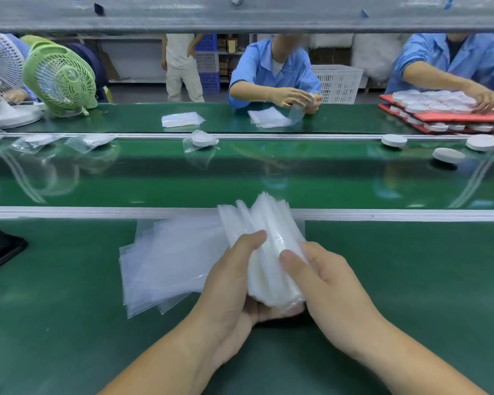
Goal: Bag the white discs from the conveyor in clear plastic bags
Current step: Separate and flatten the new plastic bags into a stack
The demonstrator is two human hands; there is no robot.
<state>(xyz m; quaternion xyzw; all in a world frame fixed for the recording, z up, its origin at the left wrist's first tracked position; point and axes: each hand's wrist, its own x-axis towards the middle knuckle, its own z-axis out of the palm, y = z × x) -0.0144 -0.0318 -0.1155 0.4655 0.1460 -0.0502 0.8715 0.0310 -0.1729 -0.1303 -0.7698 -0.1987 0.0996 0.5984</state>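
A fanned stack of bags [271, 252] between both hands, loose bags [166, 258] to its left, three bare discs [448, 155] on the conveyor [240, 178] beyond, at right.

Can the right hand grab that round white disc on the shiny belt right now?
Probably not yet. The right hand and left hand are both gripping the stack of clear bags. The nearest bare white disc sits across the conveyor belt, far to the right; nothing blocks the way.

No readable text, labels, brands or numbers anywhere in view. The clear plastic bags, white discs, green belt, fans and crates show no legible marking; small boxes on the far shelf are too blurred to read.
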